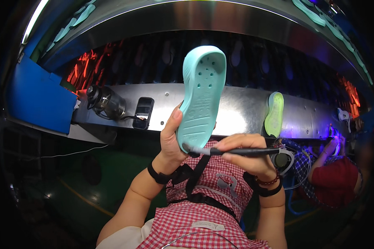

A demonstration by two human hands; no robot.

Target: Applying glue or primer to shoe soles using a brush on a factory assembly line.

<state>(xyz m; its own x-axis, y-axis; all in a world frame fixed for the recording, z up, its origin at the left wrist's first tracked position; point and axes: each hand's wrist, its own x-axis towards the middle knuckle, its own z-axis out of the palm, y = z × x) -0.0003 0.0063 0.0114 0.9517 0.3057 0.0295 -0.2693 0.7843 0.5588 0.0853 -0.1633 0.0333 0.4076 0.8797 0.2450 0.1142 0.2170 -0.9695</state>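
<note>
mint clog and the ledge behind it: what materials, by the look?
Mint clog, held up by the left hand: looks like one-piece moulded foam or soft plastic, matte, with moulded tread ribs and vent holes; which of the two is unclear. Ledge: apparently brushed sheet metal, likely steel, given its silvery sheen and soft reflections.

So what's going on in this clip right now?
A person holds a mint-green shoe sole upright in the left hand, tread side facing them. The right hand grips a dark pen-like tool with its tip against the sole's lower end. Ahead runs a metal ledge carrying a phone, a dark jar-like object and a yellow-green sole leaning upright. At the right, another person in a red top works at the same line.
</note>
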